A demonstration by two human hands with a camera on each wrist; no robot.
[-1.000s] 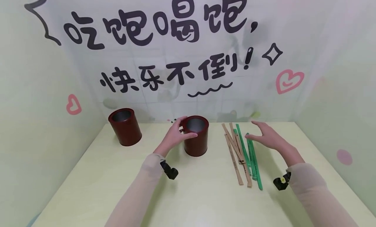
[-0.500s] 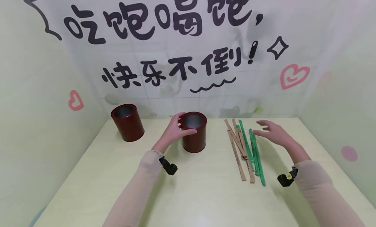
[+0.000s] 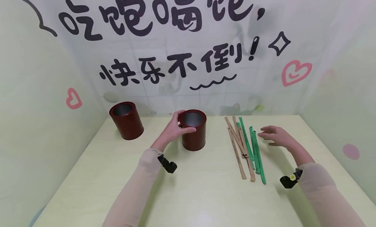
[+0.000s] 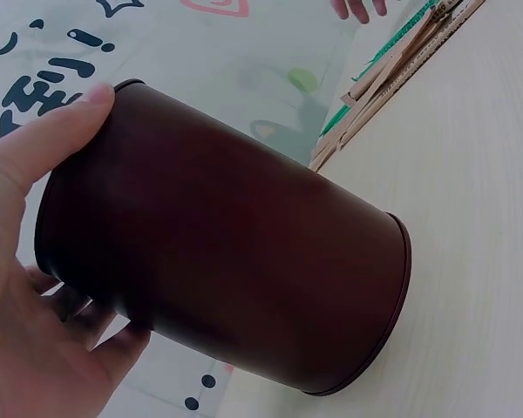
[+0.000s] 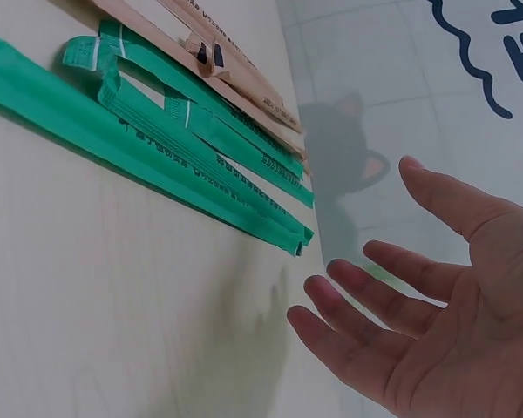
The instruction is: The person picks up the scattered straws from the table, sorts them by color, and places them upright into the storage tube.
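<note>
My left hand [image 3: 171, 129] grips a dark red cylindrical canister [image 3: 194, 140] near its top, thumb over the near side and fingers behind. That canister stands upright on the table, its wide round mouth showing a grey inside. In the left wrist view its smooth wall [image 4: 244, 235] fills the middle. Over on the right, my right hand [image 3: 279, 137] holds nothing and hovers beside a loose bunch of long, narrow paper-wrapped sticks. Green ones [image 3: 257, 157] lie nearest to it, brown ones [image 3: 236, 153] farther left. The right wrist view shows the palm [image 5: 471, 313] with fingers loosely spread.
A second dark red canister [image 3: 127, 122] stands upright at the back left of the pale wooden table [image 3: 188, 194]. Printed wall sheets [image 3: 188, 93] with large black characters enclose the back and sides.
My right hand has drawn rightward, away from the green sticks, and its thumb has come down. My left hand keeps its hold on the canister. The head view has tilted slightly downward.
</note>
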